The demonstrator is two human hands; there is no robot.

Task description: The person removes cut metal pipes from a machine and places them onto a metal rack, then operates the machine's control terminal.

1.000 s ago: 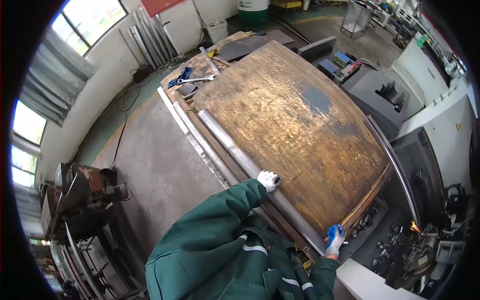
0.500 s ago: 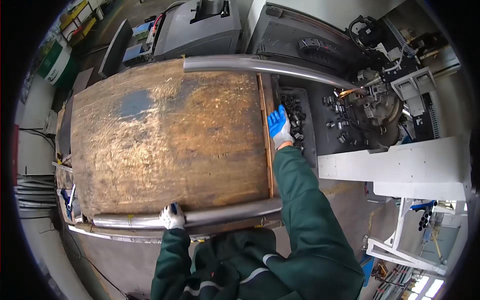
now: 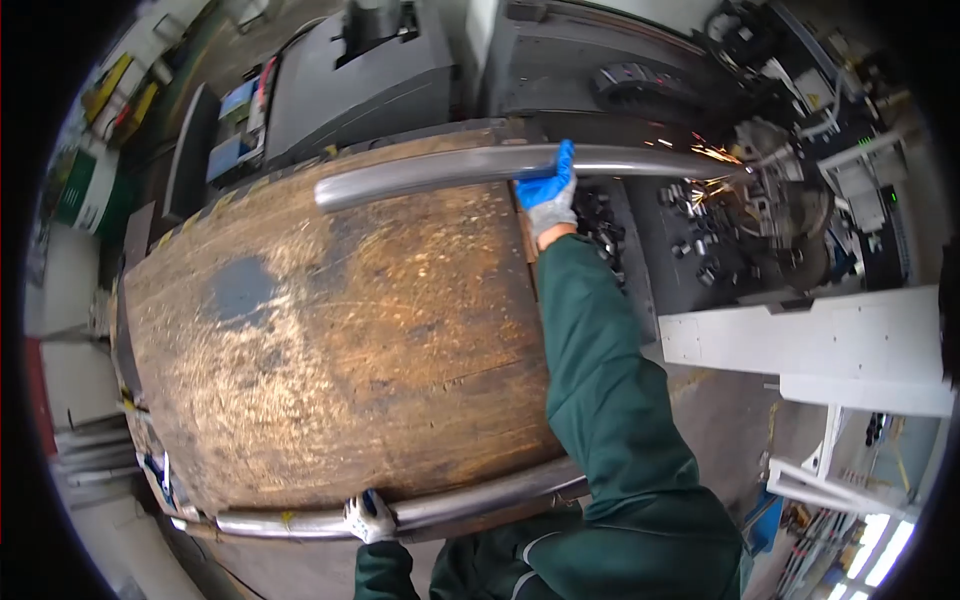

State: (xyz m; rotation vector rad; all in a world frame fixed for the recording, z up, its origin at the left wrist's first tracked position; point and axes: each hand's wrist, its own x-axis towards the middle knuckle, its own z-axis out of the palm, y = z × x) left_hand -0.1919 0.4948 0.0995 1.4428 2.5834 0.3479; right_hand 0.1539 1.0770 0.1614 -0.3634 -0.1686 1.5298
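Note:
Two long metal pipes lie along the wooden bench [image 3: 420, 330]. At the near edge, my left hand [image 3: 370, 517], in a white and dark glove, is closed over the near metal pipe [image 3: 460, 502]. My right arm reaches across to the far metal pipe [image 3: 420, 172]. There my right hand [image 3: 547, 197], in a blue and grey glove, is against the pipe's near side, with one blue digit up across it. How far the fingers go around underneath is hidden. The far pipe's right end runs into a machine [image 3: 775, 180], where orange sparks [image 3: 715, 165] fly.
Several short cut pipe pieces [image 3: 705, 240] lie on the dark machine bed below the sparks. More pieces fill a dark tray [image 3: 640, 270] beside the bench. A white machine panel [image 3: 800, 345] juts out at the right. A grey machine housing [image 3: 360, 90] stands behind the bench.
My right hand has moved up from beside the tray to the far pipe. That pipe's left end now lies farther left and nearer. Sparks have spread. My left hand stays on the near pipe.

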